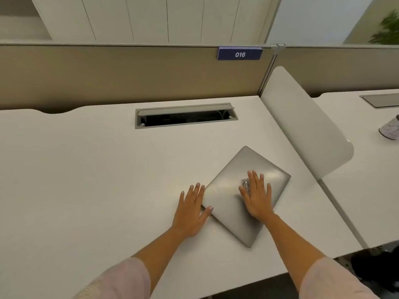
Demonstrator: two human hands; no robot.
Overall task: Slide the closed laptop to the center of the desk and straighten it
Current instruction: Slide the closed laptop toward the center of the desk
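Observation:
A closed silver laptop (228,197) lies on the white desk (97,180), right of the middle, turned about 45 degrees so one corner points toward me. My right hand (257,196) rests flat on its lid with the fingers spread, partly covering the logo. My left hand (192,209) lies flat on the desk against the laptop's left edge, its thumb touching the lid's near-left edge. Neither hand is wrapped around anything.
An open cable tray (185,115) is set into the desk at the back. A white side divider (306,126) stands along the right edge, a beige partition (129,72) with a "016" sign (239,53) behind. A cup (390,131) sits on the neighbouring desk.

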